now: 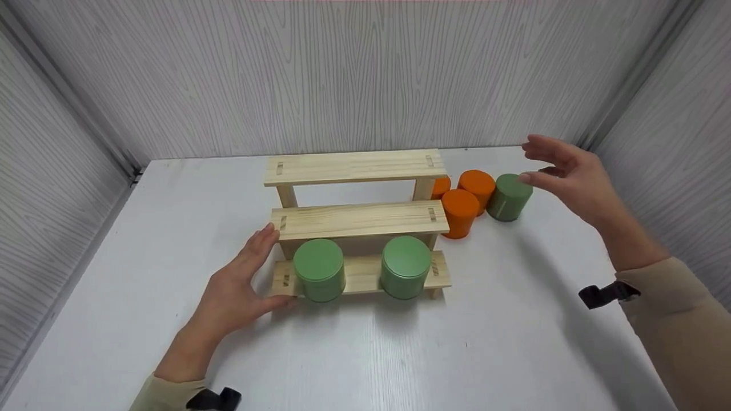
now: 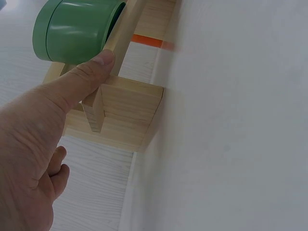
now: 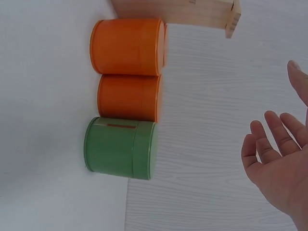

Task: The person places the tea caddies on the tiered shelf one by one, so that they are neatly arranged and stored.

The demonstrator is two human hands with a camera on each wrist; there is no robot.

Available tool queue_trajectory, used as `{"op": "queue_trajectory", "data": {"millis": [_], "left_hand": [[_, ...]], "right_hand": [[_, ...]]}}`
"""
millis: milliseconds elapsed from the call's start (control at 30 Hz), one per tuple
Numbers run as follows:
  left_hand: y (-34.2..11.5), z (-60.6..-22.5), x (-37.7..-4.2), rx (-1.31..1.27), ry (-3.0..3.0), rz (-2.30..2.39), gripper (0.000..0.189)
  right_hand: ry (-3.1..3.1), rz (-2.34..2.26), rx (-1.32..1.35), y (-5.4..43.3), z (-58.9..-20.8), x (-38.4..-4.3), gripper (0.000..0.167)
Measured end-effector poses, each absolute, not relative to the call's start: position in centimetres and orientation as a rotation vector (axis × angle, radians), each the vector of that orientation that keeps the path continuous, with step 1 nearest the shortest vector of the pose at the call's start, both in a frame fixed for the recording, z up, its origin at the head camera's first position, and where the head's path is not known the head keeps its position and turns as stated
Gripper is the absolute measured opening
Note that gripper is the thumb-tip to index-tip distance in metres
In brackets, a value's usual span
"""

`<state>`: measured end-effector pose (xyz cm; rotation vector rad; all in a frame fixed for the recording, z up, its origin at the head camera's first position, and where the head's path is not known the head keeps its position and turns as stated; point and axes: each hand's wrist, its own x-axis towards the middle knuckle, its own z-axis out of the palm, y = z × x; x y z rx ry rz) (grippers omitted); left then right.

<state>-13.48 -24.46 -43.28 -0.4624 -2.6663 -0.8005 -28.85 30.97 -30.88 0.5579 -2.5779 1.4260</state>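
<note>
the left hand point(image 1: 237, 291) grips the left end of the shelf point(image 1: 360, 222), thumb on the bottom board's front edge and fingertips at the end of the middle board; in its wrist view the other fingers are mostly hidden by the thumb and palm, with only two bent ones showing. the right hand point(image 1: 577, 180) is in the air to the right of the shelf, fingers loosely bent, holding nothing. its wrist view cuts it off at the edge, and shows it apart from the tins.

on the shelf's bottom board stand two upright green tins, one toward the left end point(image 1: 320, 271) and one toward the right point(image 1: 406, 268); the left wrist view shows just one, cropped at the top.

right of the shelf, a front orange tin point(image 1: 460, 216) and a rear orange tin point(image 1: 478, 189) stand close together. a third orange tin point(image 1: 441, 186) is largely hidden behind the shelf's right end. farthest right of the shelf is another green tin point(image 1: 508, 200), its lid partly covered by the thumb in the head view; whether the reddish streak on its side is a mark or a reflection, i cannot tell.

beneath everything is a white table point(image 1: 400, 359). each sleeve, left point(image 1: 165, 394) and right point(image 1: 674, 314), runs out of view.
</note>
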Motion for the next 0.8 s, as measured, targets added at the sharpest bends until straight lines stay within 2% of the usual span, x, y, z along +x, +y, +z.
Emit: {"op": "queue_trajectory", "data": {"millis": [300, 800], "left_hand": [[-24.6, -43.3, -13.4, -0.470, -2.671, -0.777, 0.126], [-24.5, -43.5, -13.8, -0.478, -2.659, -0.794, 0.121]], "right_hand": [[-2.655, 1.456, 0.376, 33.3, -33.8, -31.2, 0.071], [-2.789, 1.525, 0.170, 34.8, -38.2, -33.5, 0.089]]}}
